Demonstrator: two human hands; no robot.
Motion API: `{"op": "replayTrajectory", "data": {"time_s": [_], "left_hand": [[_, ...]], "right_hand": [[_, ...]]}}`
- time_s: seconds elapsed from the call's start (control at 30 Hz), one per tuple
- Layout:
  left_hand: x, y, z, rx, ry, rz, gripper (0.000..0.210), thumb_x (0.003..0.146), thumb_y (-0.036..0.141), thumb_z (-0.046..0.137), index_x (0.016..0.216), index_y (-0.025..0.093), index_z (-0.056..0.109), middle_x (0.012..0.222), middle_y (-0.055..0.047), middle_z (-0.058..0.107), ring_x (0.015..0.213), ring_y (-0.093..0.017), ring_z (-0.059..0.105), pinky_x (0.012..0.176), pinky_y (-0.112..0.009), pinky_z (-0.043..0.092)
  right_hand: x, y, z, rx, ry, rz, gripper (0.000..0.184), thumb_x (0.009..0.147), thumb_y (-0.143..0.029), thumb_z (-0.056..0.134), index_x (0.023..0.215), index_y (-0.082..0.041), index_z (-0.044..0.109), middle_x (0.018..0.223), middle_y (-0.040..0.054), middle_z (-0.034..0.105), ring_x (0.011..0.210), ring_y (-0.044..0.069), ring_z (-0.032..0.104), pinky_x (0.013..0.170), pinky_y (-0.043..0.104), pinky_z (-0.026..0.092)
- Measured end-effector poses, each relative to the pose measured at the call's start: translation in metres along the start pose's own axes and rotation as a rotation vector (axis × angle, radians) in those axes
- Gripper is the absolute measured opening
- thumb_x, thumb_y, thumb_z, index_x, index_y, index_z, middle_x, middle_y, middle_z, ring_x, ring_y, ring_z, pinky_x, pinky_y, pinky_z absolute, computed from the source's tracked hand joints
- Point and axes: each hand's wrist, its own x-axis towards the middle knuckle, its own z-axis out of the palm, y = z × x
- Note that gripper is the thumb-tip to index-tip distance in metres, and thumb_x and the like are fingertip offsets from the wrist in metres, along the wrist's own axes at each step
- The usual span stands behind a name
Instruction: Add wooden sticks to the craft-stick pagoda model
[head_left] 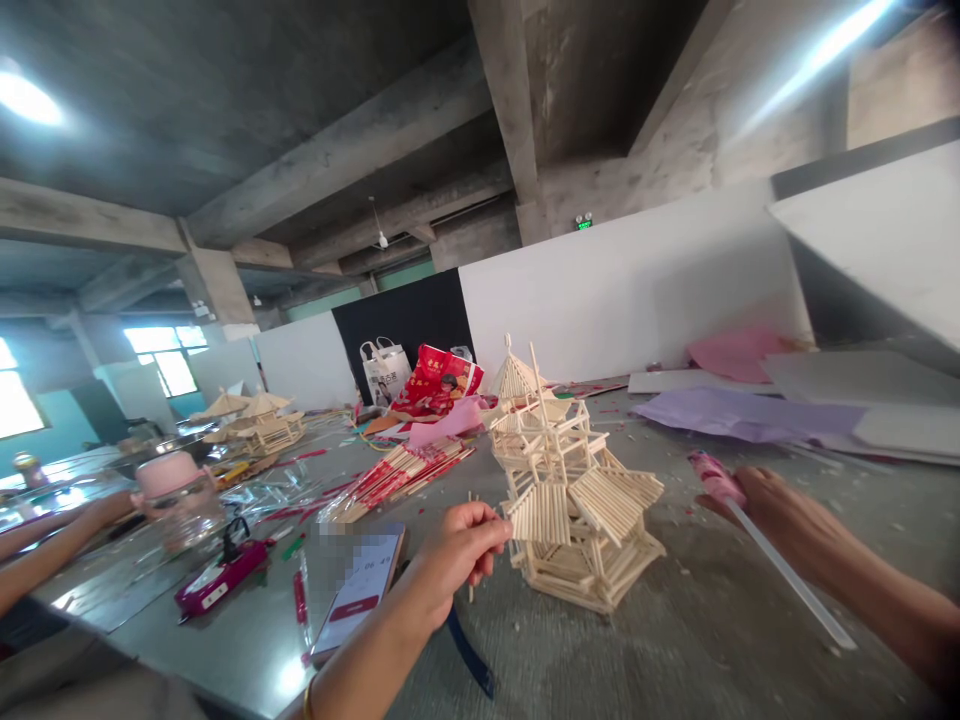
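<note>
A pagoda model built of thin wooden sticks stands upright on the table, with slatted roof panels on its lower tier and a pointed roof on top. My left hand is closed, thumb and forefinger pinched at the left edge of a lower roof panel. A short thin stick shows just below that hand; whether the fingers also hold it I cannot tell. To the right of the model, my right hand is wrapped round a pink glue gun. A long whitish glue stick trails from it.
Left of my arm lie a phone, a purple power strip and bundled sticks in red wrappers. A pink-lidded jar stands near another person's arm. Purple paper lies at back right; another stick model stands far left.
</note>
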Motion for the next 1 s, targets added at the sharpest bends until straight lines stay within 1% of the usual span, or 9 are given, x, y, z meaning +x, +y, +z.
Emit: {"op": "replayTrajectory", "data": {"time_s": [0.2,0.37,0.53,0.67,0.87,1.0], "left_hand": [[0.0009,-0.0035,-0.0019,0.001,-0.016,0.0,0.019,0.071,0.031,0.058,0.061,0.017,0.051,0.046,0.006,0.047,0.038,-0.004,0.037,0.035,-0.017,0.023],[0.0008,-0.0049,-0.0026,-0.002,-0.024,0.008,0.019,0.072,0.031,0.058,0.061,0.016,0.051,0.047,0.007,0.047,0.039,-0.004,0.037,0.036,-0.016,0.022],[0.002,-0.0049,-0.0027,-0.008,-0.033,0.013,0.019,0.072,0.03,0.058,0.062,0.016,0.051,0.048,0.006,0.047,0.039,-0.004,0.037,0.036,-0.016,0.022],[0.0011,-0.0051,-0.0024,-0.005,-0.037,0.019,0.019,0.073,0.03,0.057,0.062,0.016,0.051,0.048,0.006,0.046,0.039,-0.004,0.037,0.036,-0.016,0.022],[0.0024,-0.0069,-0.0034,-0.02,-0.046,0.028,0.018,0.074,0.029,0.057,0.063,0.016,0.052,0.049,0.006,0.047,0.04,-0.004,0.038,0.037,-0.016,0.022],[0.002,-0.0055,-0.0068,-0.056,-0.05,0.05,0.02,0.076,0.03,0.057,0.063,0.016,0.051,0.047,0.006,0.045,0.04,-0.004,0.036,0.037,-0.017,0.023]], "right_hand": [[0.003,0.0055,0.0071,-0.03,0.022,-0.001,0.035,0.083,-0.057,0.029,0.072,-0.025,0.029,0.072,0.0016,0.044,0.063,0.022,0.055,0.056,0.031,0.033],[0.0023,0.0029,0.0041,-0.034,0.022,0.002,0.035,0.085,-0.056,0.028,0.073,-0.024,0.031,0.074,0.0027,0.046,0.064,0.022,0.055,0.056,0.03,0.033],[0.0001,-0.0006,0.0002,-0.03,0.027,0.015,0.035,0.084,-0.056,0.032,0.072,-0.024,0.031,0.072,0.0026,0.046,0.062,0.022,0.055,0.054,0.029,0.032],[0.0009,0.0021,0.0022,-0.032,0.037,-0.012,0.033,0.085,-0.054,0.033,0.073,-0.023,0.033,0.073,0.0037,0.047,0.064,0.022,0.054,0.056,0.03,0.031],[0.0038,0.0055,0.0062,-0.025,0.049,-0.016,0.035,0.084,-0.056,0.033,0.073,-0.023,0.034,0.072,0.0039,0.047,0.062,0.022,0.054,0.055,0.03,0.031],[0.0018,0.0029,-0.0016,0.018,0.097,-0.014,0.034,0.083,-0.055,0.033,0.072,-0.024,0.035,0.072,0.0035,0.048,0.062,0.022,0.054,0.055,0.03,0.033]]}}
